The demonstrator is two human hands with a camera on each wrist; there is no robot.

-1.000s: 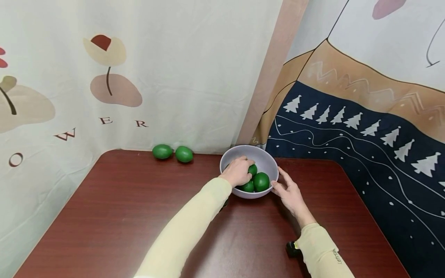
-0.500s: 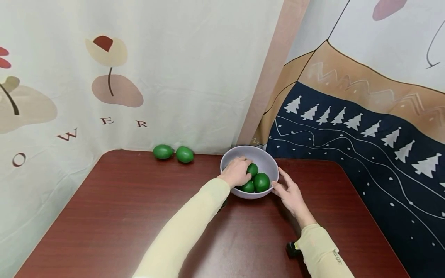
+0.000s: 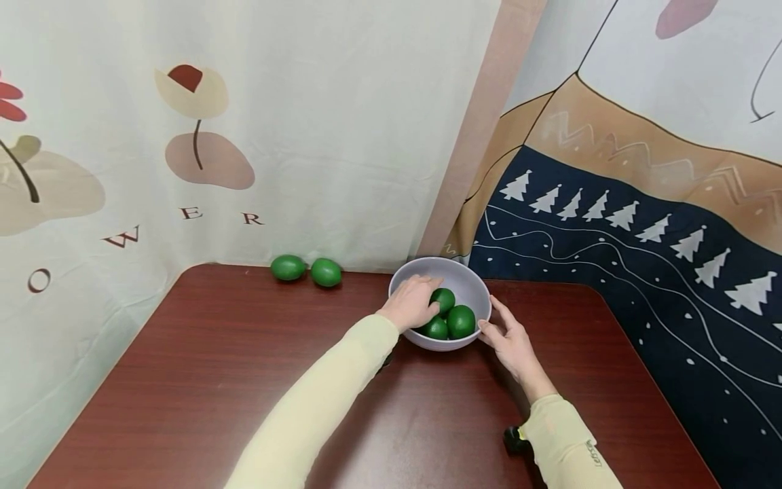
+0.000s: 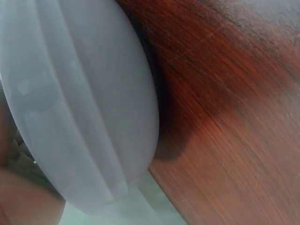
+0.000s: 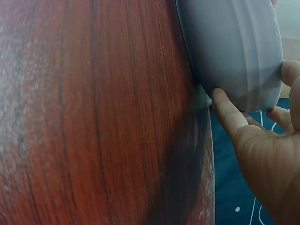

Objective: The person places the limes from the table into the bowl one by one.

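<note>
One green fruit (image 3: 444, 299) in the bowl (image 3: 469, 288) has been further uncovered as the left hand (image 3: 412, 303), its grip undeterminable, is shifted leftward, suggesting release, while the bowl is braced outside by the spread right hand (image 3: 512, 345)

so the bowl (image 3: 469, 284) looks like plastic to me, smooth with a dull, satin-ish sheen, and there are shallow ridges running round its outer wall. the worktop (image 3: 201, 360) reads as wood or a wood-look laminate, streaky grain, kinda glossy, hazy shine where the light hits and a faintly speckled look up close. the green fruits (image 3: 461, 321) are smooth and slightly shiny, can't tell if they're real or plastic. the pale hanging (image 3: 342, 136) is matt printed cloth with soft creases, and the dark blue hanging (image 3: 611, 292) looks like matt cloth too. sleeves (image 3: 324, 387) are soft, matt fabric.
</note>
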